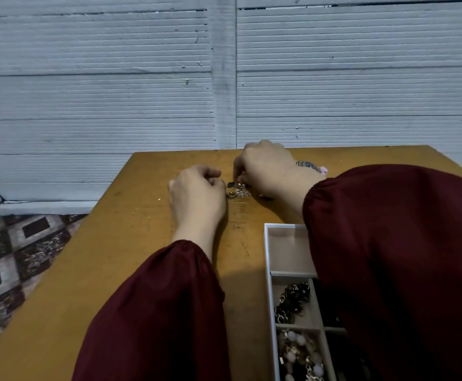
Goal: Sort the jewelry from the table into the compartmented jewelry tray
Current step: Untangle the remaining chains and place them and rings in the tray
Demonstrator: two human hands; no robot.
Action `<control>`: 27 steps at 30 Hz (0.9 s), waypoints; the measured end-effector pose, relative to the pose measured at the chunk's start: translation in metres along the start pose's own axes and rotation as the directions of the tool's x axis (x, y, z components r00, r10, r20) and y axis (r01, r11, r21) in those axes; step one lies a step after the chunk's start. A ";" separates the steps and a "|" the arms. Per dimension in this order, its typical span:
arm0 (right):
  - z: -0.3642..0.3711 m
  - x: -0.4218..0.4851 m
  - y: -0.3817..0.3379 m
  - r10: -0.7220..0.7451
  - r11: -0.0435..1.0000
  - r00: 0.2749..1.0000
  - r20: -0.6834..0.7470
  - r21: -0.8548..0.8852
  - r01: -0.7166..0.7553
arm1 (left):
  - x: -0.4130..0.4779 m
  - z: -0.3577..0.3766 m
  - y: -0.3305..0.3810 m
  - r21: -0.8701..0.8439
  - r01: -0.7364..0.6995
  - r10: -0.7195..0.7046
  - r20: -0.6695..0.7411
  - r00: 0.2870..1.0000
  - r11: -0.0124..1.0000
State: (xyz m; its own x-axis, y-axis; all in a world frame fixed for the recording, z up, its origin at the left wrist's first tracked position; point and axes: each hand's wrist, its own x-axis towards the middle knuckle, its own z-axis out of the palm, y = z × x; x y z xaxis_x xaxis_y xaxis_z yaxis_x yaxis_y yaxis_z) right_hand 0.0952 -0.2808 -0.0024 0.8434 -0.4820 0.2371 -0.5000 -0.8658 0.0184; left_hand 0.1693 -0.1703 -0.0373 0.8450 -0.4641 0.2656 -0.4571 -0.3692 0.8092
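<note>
A small heap of gold-toned jewelry [239, 191] lies on the wooden table [130, 243] between my hands. My right hand [265, 169] is over the heap's far side, its fingertips pinching a piece at the top of the heap. My left hand [196, 193] rests on the table just left of the heap with its fingers curled under; what they hold, if anything, is hidden. The white compartmented jewelry tray [269, 270] sits near right, partly under my right sleeve. Its far compartment is bare, a dark chain [293, 301] fills the middle one, and a pink-beaded piece [298, 353] the nearest.
A patterned item with a pink end [310, 165] lies behind my right wrist. A small dark piece [265, 198] sits right of the heap. The table's back edge meets a grey corrugated wall [224, 78]. A patterned rug [18, 257] covers the floor at left.
</note>
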 end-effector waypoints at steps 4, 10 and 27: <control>-0.001 0.000 0.002 -0.003 1.000 1.000 0.000 -0.018 0.003 | -0.001 -0.001 0.001 -0.005 0.018 -0.018 -0.003 1.000 1.000; -0.016 -0.004 0.010 0.088 0.985 0.994 -0.061 0.157 -0.078 | -0.001 -0.003 0.002 -0.003 0.017 -0.017 -0.010 1.000 1.000; -0.062 -0.024 0.032 0.332 0.700 0.907 -0.258 0.712 -0.054 | -0.010 0.007 0.016 0.195 -0.153 0.131 0.124 0.984 0.969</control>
State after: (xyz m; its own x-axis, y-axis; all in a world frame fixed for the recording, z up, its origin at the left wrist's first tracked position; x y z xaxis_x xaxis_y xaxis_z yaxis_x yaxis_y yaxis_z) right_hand 0.0469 -0.2885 0.0530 0.5486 -0.6905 0.4715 -0.2562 -0.6756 -0.6913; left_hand 0.1515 -0.1774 -0.0310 0.7369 -0.6049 0.3017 -0.6264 -0.4433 0.6412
